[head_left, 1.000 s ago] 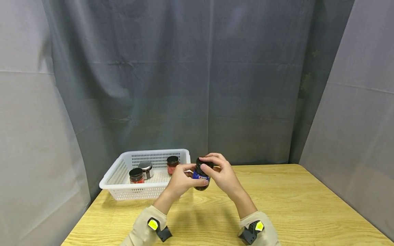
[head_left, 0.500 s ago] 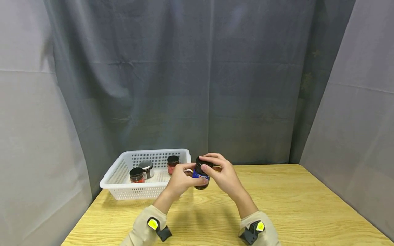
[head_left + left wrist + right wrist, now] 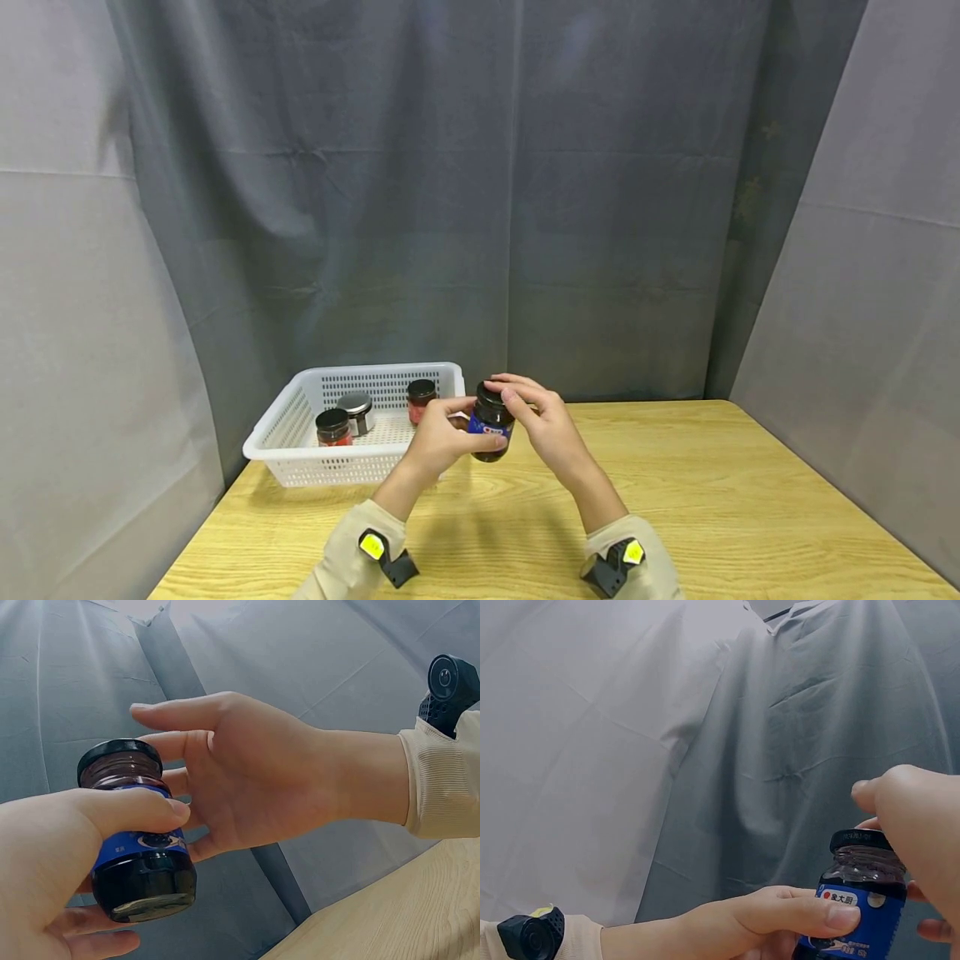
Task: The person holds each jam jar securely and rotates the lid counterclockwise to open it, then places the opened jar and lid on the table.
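Note:
My left hand (image 3: 437, 437) grips a glass jar (image 3: 487, 427) of dark contents, with a blue label and a black lid, above the table. In the left wrist view the left thumb lies across the label, and the jar (image 3: 146, 881) leans slightly. My right hand (image 3: 549, 427) is at the lid's right side. Its thumb stands off the lid (image 3: 120, 750), and its fairly straight fingers reach behind the jar, at least one touching near the lid's edge. The lid sits on the jar (image 3: 877, 919) in the right wrist view.
A white plastic basket (image 3: 330, 473) stands on the wooden table (image 3: 675, 483) at the left. Inside it are a black-lidded jar with a red label (image 3: 333, 428), a silver-lidded jar (image 3: 357, 414) and another black-lidded jar (image 3: 421, 402). Grey curtains (image 3: 600, 250) enclose the table.
My right thumb and fingers have loosened from the lid, and the thumb has lifted away, so more of the lid shows. The left hand keeps the jar in the same place.

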Tool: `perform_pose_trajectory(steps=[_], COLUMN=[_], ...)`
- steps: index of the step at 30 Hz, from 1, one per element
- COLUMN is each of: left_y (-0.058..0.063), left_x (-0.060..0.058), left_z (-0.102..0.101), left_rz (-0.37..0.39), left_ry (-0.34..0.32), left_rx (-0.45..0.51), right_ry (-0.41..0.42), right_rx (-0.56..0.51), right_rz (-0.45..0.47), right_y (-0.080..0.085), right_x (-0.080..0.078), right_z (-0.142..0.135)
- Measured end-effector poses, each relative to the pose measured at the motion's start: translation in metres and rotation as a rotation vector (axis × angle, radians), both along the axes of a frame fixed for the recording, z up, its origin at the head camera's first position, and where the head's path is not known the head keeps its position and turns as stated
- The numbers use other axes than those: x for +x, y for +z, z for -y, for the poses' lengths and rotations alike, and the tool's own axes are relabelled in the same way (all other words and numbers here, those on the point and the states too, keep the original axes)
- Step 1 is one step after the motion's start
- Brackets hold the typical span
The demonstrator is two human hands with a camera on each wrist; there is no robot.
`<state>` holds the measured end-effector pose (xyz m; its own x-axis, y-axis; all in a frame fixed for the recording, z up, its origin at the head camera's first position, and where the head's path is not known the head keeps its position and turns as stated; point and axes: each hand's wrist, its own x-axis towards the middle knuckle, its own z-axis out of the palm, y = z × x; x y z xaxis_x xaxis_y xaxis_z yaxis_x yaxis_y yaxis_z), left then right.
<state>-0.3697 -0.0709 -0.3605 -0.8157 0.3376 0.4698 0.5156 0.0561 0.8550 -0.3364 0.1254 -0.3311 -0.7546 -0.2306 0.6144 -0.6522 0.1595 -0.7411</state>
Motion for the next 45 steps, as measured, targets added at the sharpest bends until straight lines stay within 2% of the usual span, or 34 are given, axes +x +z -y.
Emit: perform_pose_trajectory(steps=[7, 15, 25, 34, 42, 45], left_y=[0.0005, -0.0031, -0.0001, -0.0006, -0.0014, -0.0018], left_x=[0.0018, -0.0003, 0.0003, 0.0012, 0.0008, 0.0005], left_z=[-0.0018, -0.0032, -0.0004, -0.0001, -0.0014, -0.0019], left_rz=[0.005, 0.003, 0.011, 0.009, 0.021, 0.02], left_ry=[-0.022, -0.009, -0.003, -0.01, -0.012, -0.004], left_rx=[-0.003, 0.005, 0.023, 0.015, 0.025, 0.014], right_ry=[-0.037, -0.134, -0.091, -0.083, -0.011, -0.025], right_rx=[-0.022, 0.034, 0.062, 0.101, 0.049, 0.047], right_rz=[0.018, 0.13, 0.065, 0.05, 0.074, 0.071], right_y=[-0.0011, 0.0022, 0.0026, 0.0008, 0.0008, 0.0002], right_x=[-0.0012, 0.001, -0.0003, 0.0016, 0.0015, 0.0018], right_z=[0.0015, 0.0015, 0.0007, -0.0004, 0.0005, 0.001])
